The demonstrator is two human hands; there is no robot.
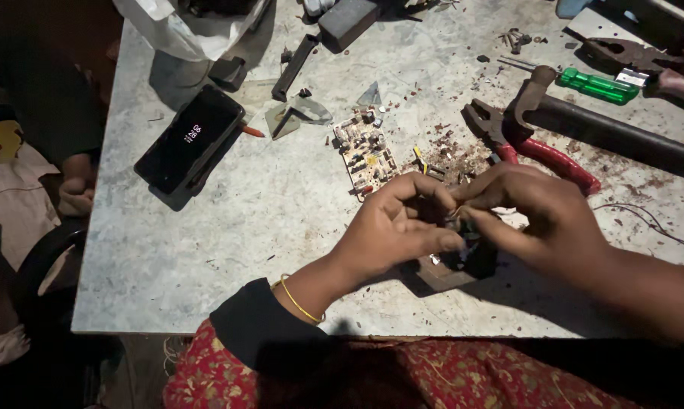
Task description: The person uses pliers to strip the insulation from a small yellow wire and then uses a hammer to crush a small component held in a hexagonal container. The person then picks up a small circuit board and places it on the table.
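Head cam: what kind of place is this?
Likely a small electronics repair bench: a bare circuit board, red-handled pliers and a green screwdriver lie on a debris-strewn worktable.

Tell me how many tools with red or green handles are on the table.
2: red-handled pliers just beyond the right hand, and a green-handled screwdriver near the table's far right edge. Others may be hidden in the dark far corner.

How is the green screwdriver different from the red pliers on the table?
The green screwdriver has one straight, see-through green handle; the red pliers have curved red handles and dark jaws. The screwdriver lies at the far right edge of the table; the pliers lie nearer, just beyond the right hand. Both lie flat, and neither hand touches them.
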